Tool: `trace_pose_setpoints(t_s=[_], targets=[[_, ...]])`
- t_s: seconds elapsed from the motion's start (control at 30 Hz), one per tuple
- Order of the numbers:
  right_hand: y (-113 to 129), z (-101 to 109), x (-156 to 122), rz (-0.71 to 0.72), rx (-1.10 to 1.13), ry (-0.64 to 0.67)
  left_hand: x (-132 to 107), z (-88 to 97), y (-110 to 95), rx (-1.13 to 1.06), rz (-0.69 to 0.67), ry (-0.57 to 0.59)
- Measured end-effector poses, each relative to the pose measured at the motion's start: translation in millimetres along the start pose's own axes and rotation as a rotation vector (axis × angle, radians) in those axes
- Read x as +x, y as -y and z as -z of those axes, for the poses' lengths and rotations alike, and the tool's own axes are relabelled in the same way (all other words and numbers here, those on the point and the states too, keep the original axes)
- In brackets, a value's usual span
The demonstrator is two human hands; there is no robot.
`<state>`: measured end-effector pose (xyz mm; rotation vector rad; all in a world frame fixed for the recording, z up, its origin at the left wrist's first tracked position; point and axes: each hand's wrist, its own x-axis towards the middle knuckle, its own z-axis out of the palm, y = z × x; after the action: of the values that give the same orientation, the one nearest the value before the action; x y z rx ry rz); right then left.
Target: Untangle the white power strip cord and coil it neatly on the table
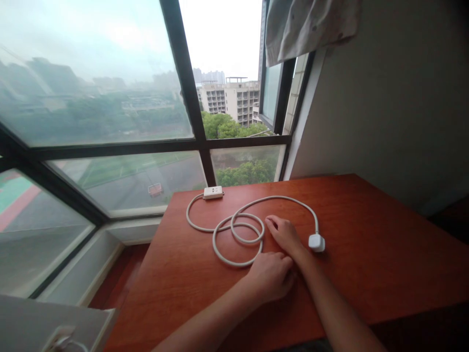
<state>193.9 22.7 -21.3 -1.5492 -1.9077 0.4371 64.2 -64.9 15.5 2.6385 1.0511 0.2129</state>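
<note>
A white extension cord (216,250) lies in loose overlapping loops on the brown wooden table (366,234). Its small socket block (213,192) rests near the table's far left edge, close to the window. At the other end of the cord, the white plug (316,243) lies to the right of my hands. My left hand (270,275) rests on the table in a loose fist, just beside the near side of the loops. Further forward, my right hand (283,233) lies with its fingers curled in, right of the loops. Neither hand visibly holds the cord.
Beyond the table, dark window frames (146,147) hold large panes, with one sash (273,90) swung outward. A grey cloth (311,27) hangs at the upper right, near a plain wall (381,112). A white panel (54,322) stands at the lower left.
</note>
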Motion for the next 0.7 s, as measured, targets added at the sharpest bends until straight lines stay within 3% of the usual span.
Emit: trace_pose_setpoints(t_s=[0.23, 0.7], targets=[[3, -1, -3, -0.014, -0.039, 0.027, -9, 10.7, 10, -0.030, -0.113, -0.007], [2, 1, -3, -0.012, -0.025, 0.071, -7, 11.6, 13, -0.072, -0.120, 0.015]])
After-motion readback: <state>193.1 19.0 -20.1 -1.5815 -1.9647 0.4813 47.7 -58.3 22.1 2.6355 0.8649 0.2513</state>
